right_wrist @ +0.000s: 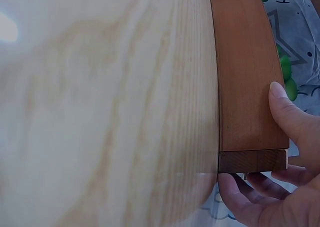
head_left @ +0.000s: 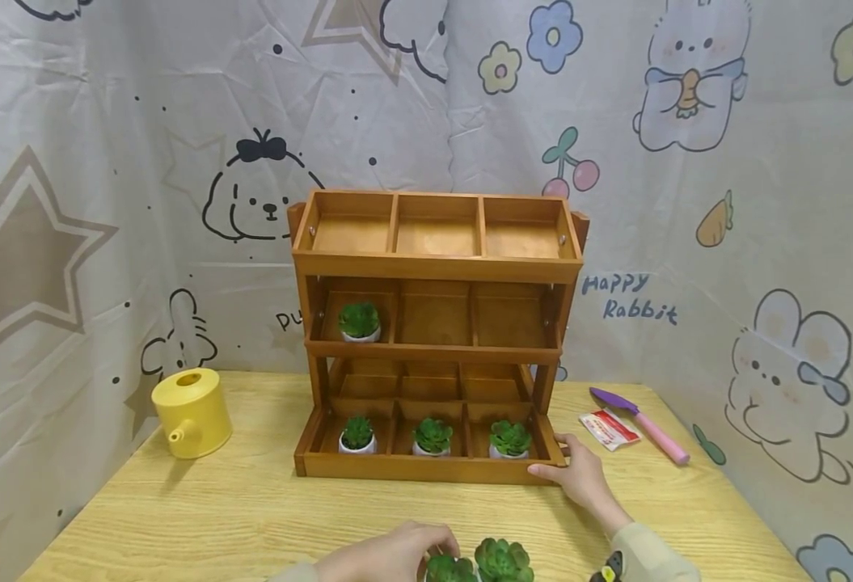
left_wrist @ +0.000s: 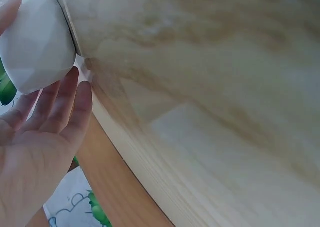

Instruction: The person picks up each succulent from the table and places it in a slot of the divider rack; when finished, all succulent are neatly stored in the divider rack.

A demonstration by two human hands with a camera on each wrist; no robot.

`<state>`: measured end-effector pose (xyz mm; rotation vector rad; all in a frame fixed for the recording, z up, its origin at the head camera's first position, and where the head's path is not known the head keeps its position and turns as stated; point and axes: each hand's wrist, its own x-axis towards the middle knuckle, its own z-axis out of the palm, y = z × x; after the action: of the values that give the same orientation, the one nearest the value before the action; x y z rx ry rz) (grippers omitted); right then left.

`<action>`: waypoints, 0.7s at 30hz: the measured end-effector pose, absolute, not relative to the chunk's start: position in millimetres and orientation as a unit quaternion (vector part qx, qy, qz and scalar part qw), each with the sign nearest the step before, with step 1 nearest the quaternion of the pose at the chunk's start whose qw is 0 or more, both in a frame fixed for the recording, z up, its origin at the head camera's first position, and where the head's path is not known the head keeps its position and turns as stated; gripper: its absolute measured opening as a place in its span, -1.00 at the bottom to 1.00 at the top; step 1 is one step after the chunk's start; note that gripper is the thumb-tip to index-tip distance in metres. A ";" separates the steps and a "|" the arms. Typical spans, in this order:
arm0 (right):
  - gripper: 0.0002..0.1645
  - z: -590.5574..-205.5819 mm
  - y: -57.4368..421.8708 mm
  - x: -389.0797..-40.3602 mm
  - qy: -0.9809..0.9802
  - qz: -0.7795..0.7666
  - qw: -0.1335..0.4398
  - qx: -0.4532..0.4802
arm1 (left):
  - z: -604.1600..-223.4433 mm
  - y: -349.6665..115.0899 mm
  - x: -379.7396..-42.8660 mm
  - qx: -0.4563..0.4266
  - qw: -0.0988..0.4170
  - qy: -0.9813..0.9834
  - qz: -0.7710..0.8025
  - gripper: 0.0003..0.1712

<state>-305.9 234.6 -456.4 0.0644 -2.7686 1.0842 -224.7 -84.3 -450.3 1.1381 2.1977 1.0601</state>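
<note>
Closest to the camera, at the bottom edge of the head view, see a green succulent (head_left: 449, 570) in a white faceted pot (left_wrist: 37, 44), just beside a second succulent (head_left: 504, 559) and well in front of a wooden rack (head_left: 437, 267). Held by the left hand (head_left: 395, 554), with thumb and fingers set about the sides of the pot; impossible to tell whether resting on the table (head_left: 251, 517) or lifted. Clasped at the rack's lower right corner by the right hand (head_left: 579, 473), with thumb on the front board (right_wrist: 250, 72) and fingers around the end. Probably light, stiff in the pot and springy in the leaves; perhaps smooth enough to slip, even to chip if dropped. Best taken by the pot's sides, below the foliage, rather than by the rosette. Likely far heavier and rigid in the rack, and best steadied by the ends. Pointed leaves-up toward the head camera in the held plant, squat, without any marked long axis. Stretched left to right along the rack's long axis, with compartments (head_left: 437, 315) facing the camera.
</note>
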 end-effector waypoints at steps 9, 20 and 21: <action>0.06 -455.0 233.9 -304.2 -0.928 0.363 0.086 0.021 | -449.2 -82.6 -224.2 0.424 0.204 0.801 0.370 -0.64; 0.05 -455.7 234.0 -305.1 -0.927 0.365 0.086 0.021 | -451.6 -89.8 -225.2 0.425 0.208 0.771 0.425 -0.66; 0.04 -456.0 234.0 -305.4 -0.926 0.366 0.086 0.021 | -451.8 -90.8 -225.0 0.428 0.204 0.769 0.429 -0.65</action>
<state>-305.4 234.0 -456.0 0.0637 -2.7610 1.0904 -225.0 -90.8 -451.8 1.1930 2.1463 1.1955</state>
